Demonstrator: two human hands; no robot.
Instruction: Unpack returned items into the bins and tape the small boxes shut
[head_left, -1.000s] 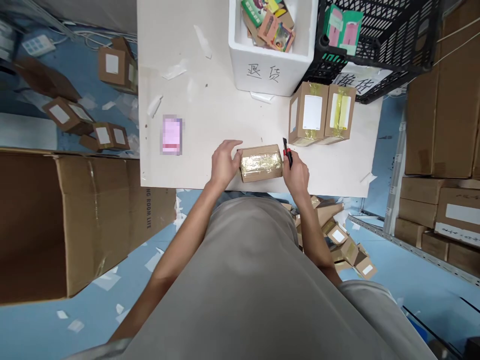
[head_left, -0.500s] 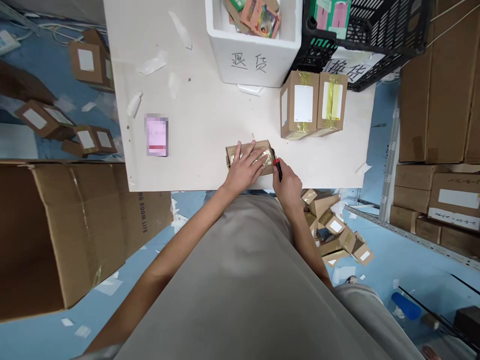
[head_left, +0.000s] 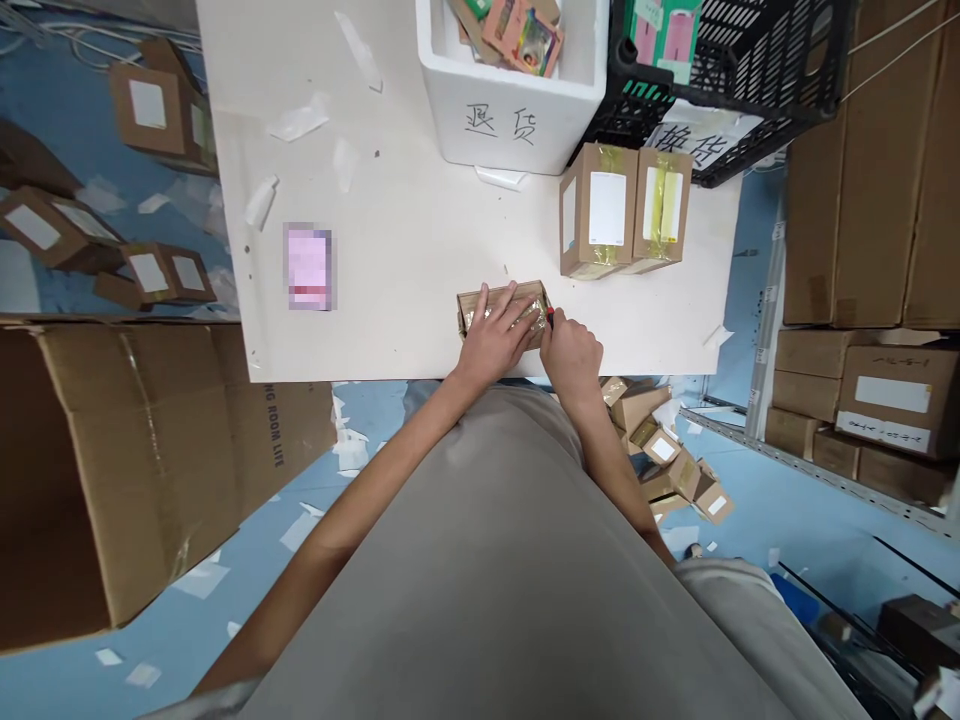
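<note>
A small cardboard box (head_left: 474, 303) with shiny tape across its top lies near the front edge of the white table (head_left: 405, 240). Flat on that box rests my left hand (head_left: 491, 330), its fingers spread over the tape. My right hand (head_left: 571, 350) is closed around a red and black box cutter (head_left: 550, 316) at the box's right end. Most of the cutter is hidden by the fingers, and its blade cannot be made out. Two taped cardboard boxes with white labels (head_left: 607, 205) stand upright farther back to the right.
At the back are a white foam bin (head_left: 510, 120) holding small packages and a black plastic crate (head_left: 765, 90). A pink, blurred-out item (head_left: 309, 266) lies on the left. A large open carton (head_left: 150, 450) stands beside the table; small boxes (head_left: 660, 445) are heaped on the floor at right.
My right hand has shifted slightly and turned, so less of the cutter shows now. The left hand stays on the box. The whole view has moved a little.
</note>
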